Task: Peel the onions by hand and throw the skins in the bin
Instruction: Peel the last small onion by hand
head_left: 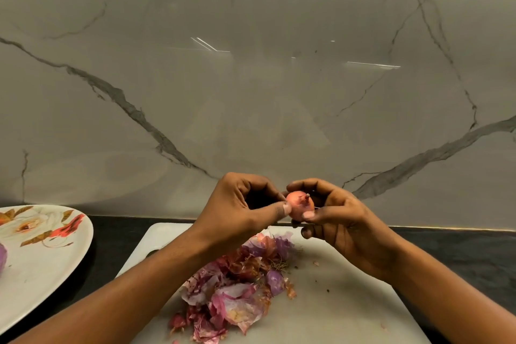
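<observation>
Onion (300, 207), pinched by both hands' fingertips (284, 209)

You had a pinkish-orange onion (300, 205), pink and purple skins (237, 290), a white board (349, 296), a black counter (117, 234), a white plate (55, 274) patterned with orange flowers, and a pale grey-veined marble wall (251, 92).

On my feed, a dark countertop (111, 234) runs across the lower part of the frame and meets the marble-veined wall (251, 92) behind it. Two things lie directly on it. A white cutting board (349, 301) fills the lower centre and right, its far edge close to the wall. A floral plate (42, 274) sits at the lower left, near the board, with a strip of bare counter between them. A heap of pink and purple onion skins (234, 288) lies on the board.
</observation>
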Tool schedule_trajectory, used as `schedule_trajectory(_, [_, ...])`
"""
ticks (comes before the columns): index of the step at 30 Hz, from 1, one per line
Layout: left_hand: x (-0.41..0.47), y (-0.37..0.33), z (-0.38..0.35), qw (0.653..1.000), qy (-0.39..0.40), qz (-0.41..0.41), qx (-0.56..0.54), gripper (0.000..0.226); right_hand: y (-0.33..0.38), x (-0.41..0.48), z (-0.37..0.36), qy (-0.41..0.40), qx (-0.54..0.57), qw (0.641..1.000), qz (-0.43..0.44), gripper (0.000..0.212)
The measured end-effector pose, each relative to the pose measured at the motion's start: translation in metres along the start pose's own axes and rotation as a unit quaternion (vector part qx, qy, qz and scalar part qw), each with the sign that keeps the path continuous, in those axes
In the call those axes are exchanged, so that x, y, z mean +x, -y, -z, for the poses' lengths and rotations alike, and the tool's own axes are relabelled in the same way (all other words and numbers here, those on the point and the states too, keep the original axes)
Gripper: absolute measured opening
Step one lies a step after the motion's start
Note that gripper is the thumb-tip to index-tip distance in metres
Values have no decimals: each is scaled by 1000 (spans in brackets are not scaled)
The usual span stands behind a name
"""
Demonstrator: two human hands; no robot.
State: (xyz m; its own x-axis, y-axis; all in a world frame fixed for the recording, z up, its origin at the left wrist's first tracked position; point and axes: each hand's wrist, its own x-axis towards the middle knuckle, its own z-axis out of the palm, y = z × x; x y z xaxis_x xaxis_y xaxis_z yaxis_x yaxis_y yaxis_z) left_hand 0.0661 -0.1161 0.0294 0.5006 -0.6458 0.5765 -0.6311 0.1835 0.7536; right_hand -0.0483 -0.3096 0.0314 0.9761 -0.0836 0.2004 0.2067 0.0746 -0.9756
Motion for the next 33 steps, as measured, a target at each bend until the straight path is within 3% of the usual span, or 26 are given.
schedule_trajectory(6, [-1, -2, 5, 998, 67, -3, 21, 11, 4, -1, 0, -10, -40, 999, -9, 50])
schedule_trajectory(15, [3, 5, 3, 1000, 16, -21, 15, 24, 2, 1, 1, 5, 4, 1000, -25, 44])
schedule_trajectory(23, [3, 7, 2, 999, 20, -45, -11, 12, 0, -2, 2, 22, -41, 999, -6, 41])
schedule_trajectory(33, [5, 12, 1, 992, 5, -94, 89, 6, -1, -1, 1, 37, -47, 998, 9, 42])
